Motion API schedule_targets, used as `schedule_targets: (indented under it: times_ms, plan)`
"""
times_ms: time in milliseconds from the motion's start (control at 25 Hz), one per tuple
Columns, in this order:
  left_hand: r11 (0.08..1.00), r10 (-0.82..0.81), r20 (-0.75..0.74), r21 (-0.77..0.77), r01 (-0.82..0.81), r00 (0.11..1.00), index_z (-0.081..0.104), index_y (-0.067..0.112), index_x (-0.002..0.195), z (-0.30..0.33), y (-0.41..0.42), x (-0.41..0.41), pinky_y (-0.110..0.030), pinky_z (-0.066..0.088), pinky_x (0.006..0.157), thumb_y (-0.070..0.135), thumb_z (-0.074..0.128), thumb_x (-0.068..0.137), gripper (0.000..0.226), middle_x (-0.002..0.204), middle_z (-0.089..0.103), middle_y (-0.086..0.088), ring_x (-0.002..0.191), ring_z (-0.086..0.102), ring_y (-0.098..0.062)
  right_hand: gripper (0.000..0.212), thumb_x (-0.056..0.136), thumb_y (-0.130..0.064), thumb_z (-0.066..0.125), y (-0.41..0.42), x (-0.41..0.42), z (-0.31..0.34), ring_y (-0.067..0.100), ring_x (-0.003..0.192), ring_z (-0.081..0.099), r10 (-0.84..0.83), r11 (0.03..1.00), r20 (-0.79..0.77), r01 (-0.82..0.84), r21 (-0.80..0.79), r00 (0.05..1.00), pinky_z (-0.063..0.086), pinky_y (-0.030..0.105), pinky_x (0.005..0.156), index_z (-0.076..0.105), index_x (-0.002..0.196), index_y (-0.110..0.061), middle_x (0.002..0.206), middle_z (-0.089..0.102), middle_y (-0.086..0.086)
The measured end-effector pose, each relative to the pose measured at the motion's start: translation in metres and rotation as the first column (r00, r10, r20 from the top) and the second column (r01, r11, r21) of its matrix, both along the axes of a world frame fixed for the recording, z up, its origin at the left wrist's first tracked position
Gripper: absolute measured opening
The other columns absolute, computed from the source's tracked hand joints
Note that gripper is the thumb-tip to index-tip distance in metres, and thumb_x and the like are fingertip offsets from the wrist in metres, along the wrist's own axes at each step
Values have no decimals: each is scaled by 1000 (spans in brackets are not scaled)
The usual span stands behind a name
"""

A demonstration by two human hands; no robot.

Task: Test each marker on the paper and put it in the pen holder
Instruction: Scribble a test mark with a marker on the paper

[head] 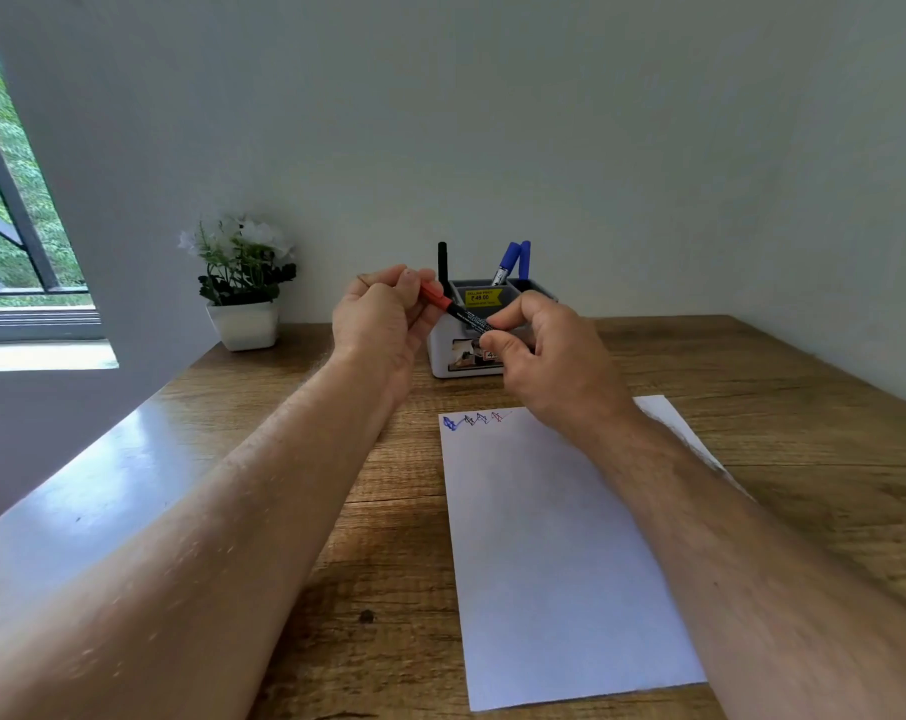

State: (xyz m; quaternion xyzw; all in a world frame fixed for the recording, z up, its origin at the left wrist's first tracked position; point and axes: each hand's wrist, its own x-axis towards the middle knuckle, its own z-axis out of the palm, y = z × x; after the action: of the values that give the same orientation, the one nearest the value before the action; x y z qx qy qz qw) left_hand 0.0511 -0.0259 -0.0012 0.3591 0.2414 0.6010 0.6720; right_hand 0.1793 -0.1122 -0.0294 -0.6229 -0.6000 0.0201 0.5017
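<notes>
Left hand: it is raised above the counter, in front of the holder. Its fingers are curled and clamped on the red cap end of the marker.
Right hand: it is raised too, just right of the left hand. The thumb and the forefinger pinch the black barrel of the marker; the other fingers are curled below.
Marker: it is held in the air between both hands, tilted, with the red end up and to the left and the black barrel down to the right. It has small white print on the barrel. I cannot tell if the cap is fully on.
Holder: a small white and grey box with compartments, standing on the counter near the wall, directly behind the hands. It has a yellow price label inside and a picture on the front side.
Black marker: it stands upright in the left part of the holder.
Blue markers: two of them lean together in the back part of the holder.
Paper: a white sheet lying flat on the counter, in front of the holder and partly under the right forearm.
Scribbles: short blue, black and red zigzags along the top left edge of the paper.
Plant: white flowers in a white pot, on the counter at the left, near the wall.
Window: at the far left, with green trees outside.
</notes>
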Motion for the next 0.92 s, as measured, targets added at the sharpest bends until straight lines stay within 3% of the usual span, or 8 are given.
schedule_targets:
  times_ms: [160,280,440,520,680,800,920]
  plan:
    - [1000,-16,-10,5,16,1000,56,7,111,-1,2,0,-26,58,63,0,50,100,15,91,74,-10,76,72,-17,5,96,-28,62,-3,-4,3,6,84,65,-10,1000,59,9,14,998,56,23,70,59,98,-25,93,67,-7]
    - [1000,-9,-3,23,9,1000,54,8,108,-2,0,2,-28,59,66,1,50,100,12,94,73,-13,78,71,-19,7,97,-29,61,-4,-6,2,5,83,65,-17,1000,86,16,11,996,55,23,67,56,99,-25,94,67,-6]
    - [989,89,-120,132,-73,989,53,17,109,-2,-8,9,-30,60,75,6,71,88,30,98,70,-12,82,72,-17,10,99,-33,57,-2,-10,0,4,81,65,-24,1000,153,25,-1,988,44,16,57,50,102,-26,93,67,-7]
    - [983,145,-183,138,-120,972,53,20,110,-3,-8,10,-28,59,71,5,76,84,38,107,68,-14,84,73,-19,11,99,-34,56,0,-10,-1,6,84,67,-19,1000,166,20,-1,986,46,15,59,50,103,-26,97,69,-6]
    - [983,153,-149,128,-135,977,56,17,115,0,-6,4,-32,61,72,-1,73,84,39,107,68,-15,83,74,-18,17,99,-38,54,1,-7,0,7,87,67,-37,999,161,35,17,986,52,20,66,54,112,-27,102,69,-7]
    - [940,230,-165,293,-175,959,60,14,116,9,-3,-3,-34,62,73,-3,71,85,37,101,70,-10,87,73,-19,19,98,-35,56,2,-4,0,5,87,59,-95,995,127,94,13,987,40,10,65,57,114,-24,100,58,-10]
    - [781,449,-146,544,-307,881,60,17,111,20,0,-8,-38,62,74,-1,74,83,36,96,70,-5,87,73,-18,17,100,-36,51,7,0,-2,5,88,55,-128,992,123,126,21,984,38,8,66,57,108,-22,109,52,-4]
